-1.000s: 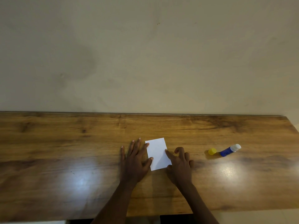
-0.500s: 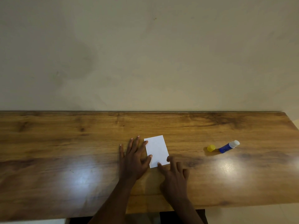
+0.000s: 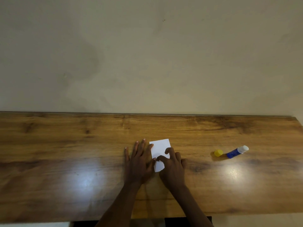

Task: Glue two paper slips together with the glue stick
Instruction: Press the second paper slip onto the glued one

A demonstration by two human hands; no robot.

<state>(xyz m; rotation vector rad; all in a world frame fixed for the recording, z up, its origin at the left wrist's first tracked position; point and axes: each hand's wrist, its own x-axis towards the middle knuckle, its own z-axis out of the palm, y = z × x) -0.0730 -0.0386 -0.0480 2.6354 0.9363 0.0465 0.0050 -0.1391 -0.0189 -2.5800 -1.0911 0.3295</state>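
Note:
A white paper slip (image 3: pixel 160 148) lies flat on the wooden table (image 3: pixel 65 145); I cannot tell whether a second slip lies under it. My left hand (image 3: pixel 139 163) rests flat beside its left edge, fingers spread, thumb and forefinger touching the paper. My right hand (image 3: pixel 172 166) is on top of the slip's near half with bent fingers pressing down on it. The blue glue stick (image 3: pixel 236 151) lies on its side at the right, its white glue end uncovered. Its yellow cap (image 3: pixel 218 153) sits just left of it.
The table runs along a plain beige wall (image 3: pixel 147 54). Its near edge is just below my forearms, and its right end shows at the far right. Bright light reflections lie on the wood left and right of my hands.
My right hand has moved from the slip's near right corner up onto the paper, fingers now bent over its middle. The left hand and the glue stick have stayed put.

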